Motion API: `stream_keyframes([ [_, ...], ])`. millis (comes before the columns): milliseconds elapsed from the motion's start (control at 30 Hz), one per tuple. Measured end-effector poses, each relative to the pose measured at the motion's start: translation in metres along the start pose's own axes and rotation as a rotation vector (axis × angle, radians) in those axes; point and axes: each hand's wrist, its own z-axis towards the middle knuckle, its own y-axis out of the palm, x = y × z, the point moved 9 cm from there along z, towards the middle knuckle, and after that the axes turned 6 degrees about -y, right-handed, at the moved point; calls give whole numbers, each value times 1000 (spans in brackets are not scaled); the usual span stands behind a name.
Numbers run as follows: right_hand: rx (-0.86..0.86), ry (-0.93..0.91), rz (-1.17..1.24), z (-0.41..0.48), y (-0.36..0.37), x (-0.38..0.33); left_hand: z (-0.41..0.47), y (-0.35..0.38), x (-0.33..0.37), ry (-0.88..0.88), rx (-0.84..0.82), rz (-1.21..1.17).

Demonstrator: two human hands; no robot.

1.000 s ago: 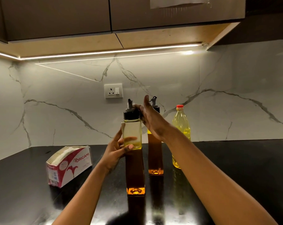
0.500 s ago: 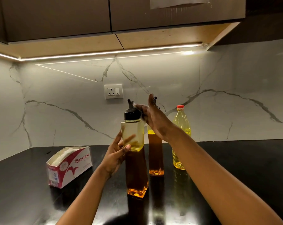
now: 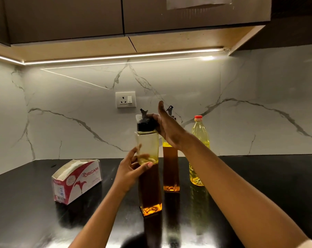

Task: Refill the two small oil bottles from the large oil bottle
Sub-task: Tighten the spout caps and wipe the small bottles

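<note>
1. Marbled white wall (image 3: pixel 80 133) with a socket (image 3: pixel 125 99) rises behind a glossy black desk (image 3: pixel 259 179).
2. Fingers (image 3: pixel 152 116) of the right hand (image 3: pixel 169 129) are curled round the black spout cap (image 3: pixel 144 125) of the near small bottle (image 3: pixel 150 187); the thumb points up.
3. Left hand (image 3: pixel 130 171) grips that bottle's middle, thumb across the front and fingers showing through the glass behind.
4. Near small bottle's base sits low at the desk with its top leaning slightly left. Oil reaches about thumb level, and the glass is clear above.
5. Second small bottle (image 3: pixel 170 169), fuller, stands just behind to the right, partly hidden by the right wrist.
6. Large oil bottle (image 3: pixel 199 138), red-capped, stands farther right, near the wall.
7. Tissue box (image 3: pixel 76 179) lies well apart on the left.
</note>
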Motion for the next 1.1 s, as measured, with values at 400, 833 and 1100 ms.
stream_keyframes([
  [400, -27, 20, -126, 14, 10, 2, 16, -3, -20, -85, -109, -104],
  [833, -41, 27, -90, 17, 17, 1, 22, -3, -25, -161, -208, -227],
  [1100, 55, -3, 6, 2, -2, 20, 9, 7, -22, -181, -235, -355],
])
